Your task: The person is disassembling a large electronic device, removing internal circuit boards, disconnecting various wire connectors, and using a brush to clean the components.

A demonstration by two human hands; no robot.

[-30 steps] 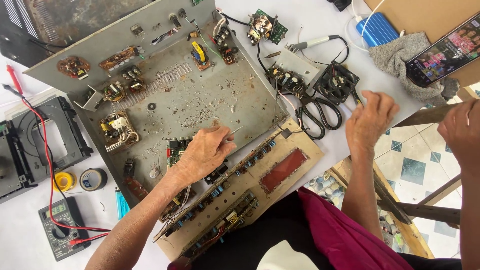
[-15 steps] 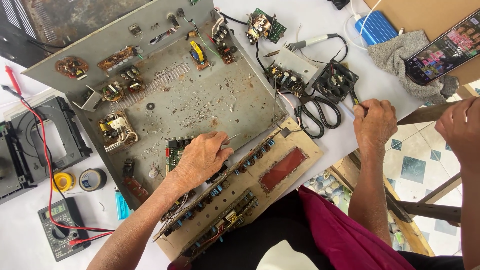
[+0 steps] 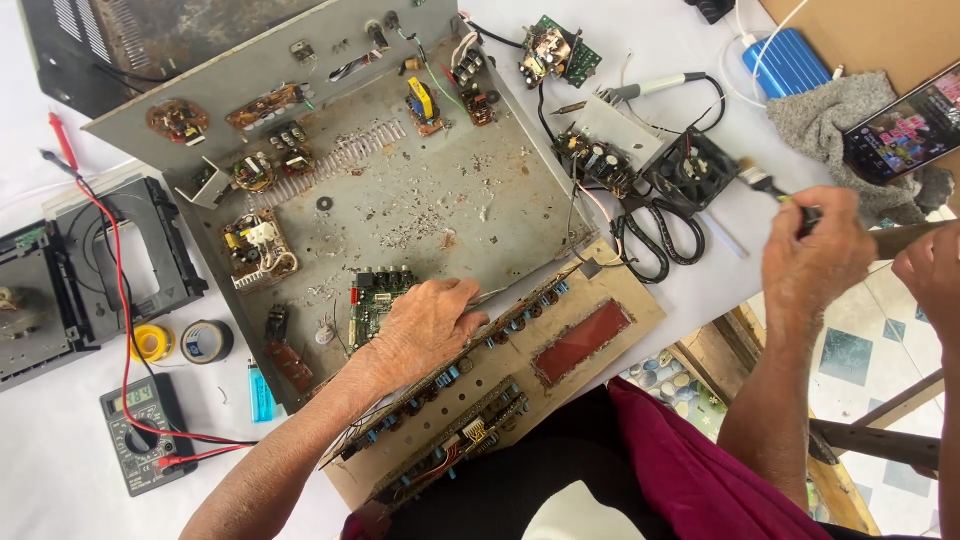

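My left hand lies palm down on the near edge of an open grey metal chassis, over a small green circuit board and the top of a brown front panel lined with blue parts. My right hand hovers off the table's right edge, closed on a small brush whose bristles point up and left toward a black fan. Another person's hand shows at the right edge.
Black scissors lie by the fan, with a soldering iron behind. A multimeter with red leads, two tape rolls, a blue lighter and a black drive sit left. A phone rests on a grey cloth.
My right hand has moved right, away from the scissors, and now holds the small brush. My left hand has slid slightly toward me along the chassis edge.
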